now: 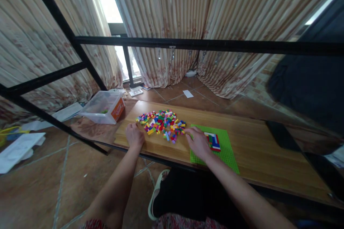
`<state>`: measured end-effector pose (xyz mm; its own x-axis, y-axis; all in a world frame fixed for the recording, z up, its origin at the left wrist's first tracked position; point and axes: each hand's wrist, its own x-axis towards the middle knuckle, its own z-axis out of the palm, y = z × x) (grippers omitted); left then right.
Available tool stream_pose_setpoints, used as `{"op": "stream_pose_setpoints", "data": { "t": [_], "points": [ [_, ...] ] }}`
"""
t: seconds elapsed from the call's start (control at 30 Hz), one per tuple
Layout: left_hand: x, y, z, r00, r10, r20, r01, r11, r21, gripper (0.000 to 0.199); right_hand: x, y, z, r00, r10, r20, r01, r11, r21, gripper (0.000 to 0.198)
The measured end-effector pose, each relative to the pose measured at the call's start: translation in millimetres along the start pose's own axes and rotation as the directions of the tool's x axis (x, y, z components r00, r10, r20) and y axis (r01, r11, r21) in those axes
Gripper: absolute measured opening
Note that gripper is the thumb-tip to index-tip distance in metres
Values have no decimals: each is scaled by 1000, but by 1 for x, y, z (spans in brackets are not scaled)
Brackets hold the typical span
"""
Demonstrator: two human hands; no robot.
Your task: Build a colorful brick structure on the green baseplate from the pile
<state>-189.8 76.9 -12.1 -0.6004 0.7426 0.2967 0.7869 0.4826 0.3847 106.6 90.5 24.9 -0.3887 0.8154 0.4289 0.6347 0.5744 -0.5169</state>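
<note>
Many small coloured bricks (pixel 161 121) lie in a loose pile on the wooden bench top. My left hand (pixel 134 135) rests at the left edge of the pile with its fingers curled in; whatever they may hold is hidden. On the other side, my right hand (pixel 198 140) stretches its fingers to the pile's right edge, and a green patch shows between finger and thumb. Beneath that hand lies a bright green baseplate (pixel 228 155). A flat, low block build (pixel 215 142) in red, blue, white and green sits on it, partly covered by the hand.
A clear plastic box (pixel 100 109) with an orange label stands beyond the bench's left end. Black metal bars (pixel 188 44) cross behind the bench top (pixel 255 150). A dark flat object (pixel 282 136) lies at the right. Papers (pixel 188 93) are on the tiled floor.
</note>
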Motion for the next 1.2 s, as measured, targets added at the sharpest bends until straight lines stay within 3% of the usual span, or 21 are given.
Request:
{"op": "stream_pose_setpoints", "data": {
  "t": [0.17, 0.27, 0.33, 0.6, 0.7, 0.77, 0.9, 1.0, 1.1, 1.2],
  "points": [
    [-2, 1, 2, 1000, -2, -6, 2, 1000, 11, 33, 35, -40, 44, 985, -116, 126, 113, 993, 28, 23],
    [-3, 0, 2, 1000, 3, -8, -3, 1000, 13, 34, 49, -71, 73, 940, -222, 258, 237, 971, -25, 22],
    [-4, -1, 2, 1000, 4, -11, -3, 1000, 17, 34, 56, -85, 87, 921, -231, 313, 272, 958, -95, 20],
    [-2, 0, 2, 1000, 3, -9, -3, 1000, 28, 34, 73, -86, 111, 884, -215, 415, 327, 919, -220, 21],
    [-1, 2, 0, 1000, 12, 2, -12, 999, 51, 33, 71, -90, 104, 885, -230, 405, 329, 924, -195, 19],
    [1, 2, 0, 1000, 15, 0, -15, 998, 56, 34, 66, -93, 94, 913, -205, 352, 267, 954, -137, 17],
    [3, 3, 0, 1000, 18, 10, -18, 998, 56, 35, 39, -90, 66, 965, -69, 254, 40, 992, 118, 15],
    [4, 4, -2, 1000, 6, 26, -7, 999, 51, 35, 7, -74, 38, 982, 95, 161, -140, 945, 296, 23],
    [5, 6, -4, 999, -14, 52, 11, 998, 67, 36, -29, -50, 9, 956, 280, 84, -288, 861, 420, 25],
    [6, 8, -6, 997, -31, 71, 25, 996, 81, 37, -61, -21, -17, 894, 444, 53, -405, 752, 520, 25]
  ]
}}
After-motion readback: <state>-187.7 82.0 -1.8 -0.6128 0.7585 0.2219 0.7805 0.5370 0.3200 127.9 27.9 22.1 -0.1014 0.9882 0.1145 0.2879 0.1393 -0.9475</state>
